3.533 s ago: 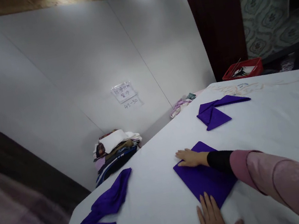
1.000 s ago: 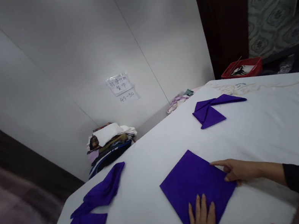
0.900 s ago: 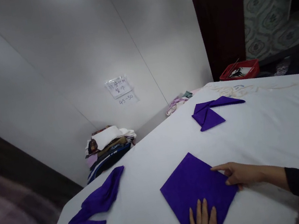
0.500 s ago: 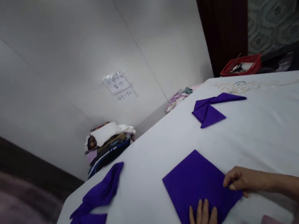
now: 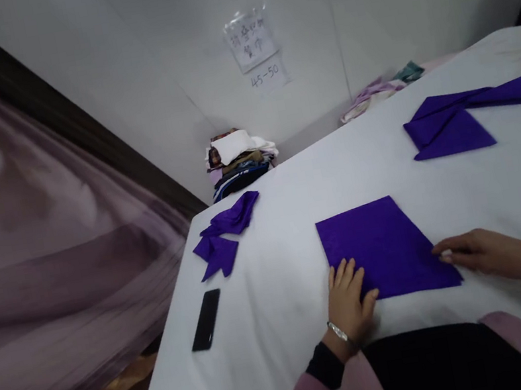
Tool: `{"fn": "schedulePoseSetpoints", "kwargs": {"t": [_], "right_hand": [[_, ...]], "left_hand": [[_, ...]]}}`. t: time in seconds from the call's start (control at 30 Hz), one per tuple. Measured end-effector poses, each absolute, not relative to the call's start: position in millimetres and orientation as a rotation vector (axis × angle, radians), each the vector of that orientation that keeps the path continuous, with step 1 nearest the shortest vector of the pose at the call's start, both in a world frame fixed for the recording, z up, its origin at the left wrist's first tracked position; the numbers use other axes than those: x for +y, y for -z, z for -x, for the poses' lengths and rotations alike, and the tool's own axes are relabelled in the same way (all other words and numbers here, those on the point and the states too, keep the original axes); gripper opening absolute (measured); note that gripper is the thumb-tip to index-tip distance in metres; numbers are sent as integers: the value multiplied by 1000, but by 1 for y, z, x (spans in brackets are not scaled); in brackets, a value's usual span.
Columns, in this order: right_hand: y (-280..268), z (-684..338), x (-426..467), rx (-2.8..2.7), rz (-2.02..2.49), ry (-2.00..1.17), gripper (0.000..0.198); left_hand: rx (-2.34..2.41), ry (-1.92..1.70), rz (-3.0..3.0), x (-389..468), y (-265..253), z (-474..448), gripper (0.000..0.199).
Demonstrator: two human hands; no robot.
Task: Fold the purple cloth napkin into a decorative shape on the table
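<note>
A purple cloth napkin (image 5: 379,238) lies flat on the white-covered table in front of me, folded to a four-sided shape. My left hand (image 5: 348,297) rests on its lower left part, fingers spread and palm down. At the right-hand corner, my right hand (image 5: 477,254) pinches the napkin's edge between thumb and forefinger; the other fingers are mostly hidden. Farther right lies another folded purple napkin (image 5: 450,128) with a long tail. Two-part folded purple cloth (image 5: 220,252) sits near the left edge of the table.
The white tablecloth (image 5: 288,351) covers a long table. A black phone (image 5: 206,320) lies near its left edge. Piled folded cloths (image 5: 237,162) and a pink and green heap (image 5: 374,94) stand behind the table. A paper sign (image 5: 251,42) hangs on the wall; a mauve curtain (image 5: 48,246) hangs at left.
The view has swung left and down, bringing the phone and my lap into sight. Both hands stay on the napkin, the left flat nearer its left edge, the right at its right corner.
</note>
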State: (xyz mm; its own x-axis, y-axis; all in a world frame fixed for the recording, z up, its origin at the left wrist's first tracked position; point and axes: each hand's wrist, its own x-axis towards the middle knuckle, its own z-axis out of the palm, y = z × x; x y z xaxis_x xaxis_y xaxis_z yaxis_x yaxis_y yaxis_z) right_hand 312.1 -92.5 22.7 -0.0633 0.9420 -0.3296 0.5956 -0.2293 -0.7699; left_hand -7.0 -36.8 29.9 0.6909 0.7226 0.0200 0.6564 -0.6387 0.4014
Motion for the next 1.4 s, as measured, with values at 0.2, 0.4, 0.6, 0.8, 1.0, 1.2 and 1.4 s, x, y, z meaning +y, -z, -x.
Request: {"fn": "schedulePoseSetpoints", "kwargs": {"t": [0.2, 0.4, 0.6, 0.8, 1.0, 1.2, 1.4], "right_hand": [[-44, -249, -32, -1964, 1517, -927, 51], [-36, -176, 17, -2312, 1083, -923, 55], [-8, -164, 52, -2442, 1000, -899, 58], [31, -171, 93, -2612, 1003, -594, 60], [61, -174, 129, -2640, 1020, -306, 63], [55, -167, 148, -2635, 1195, -221, 68], [21, -149, 119, -2555, 1236, -187, 73]], "left_hand": [[1408, -311, -2436, -27, -26, 4, 56], [1451, -239, -2445, -29, -6, -2, 70], [1437, -243, -2408, -34, -7, -1, 75], [1376, -271, -2354, -36, -2, -1, 74], [1348, -268, -2284, -38, -6, 0, 74], [1366, -268, -2295, -38, -8, 0, 73], [1388, -192, -2310, -31, -10, 3, 76]]}}
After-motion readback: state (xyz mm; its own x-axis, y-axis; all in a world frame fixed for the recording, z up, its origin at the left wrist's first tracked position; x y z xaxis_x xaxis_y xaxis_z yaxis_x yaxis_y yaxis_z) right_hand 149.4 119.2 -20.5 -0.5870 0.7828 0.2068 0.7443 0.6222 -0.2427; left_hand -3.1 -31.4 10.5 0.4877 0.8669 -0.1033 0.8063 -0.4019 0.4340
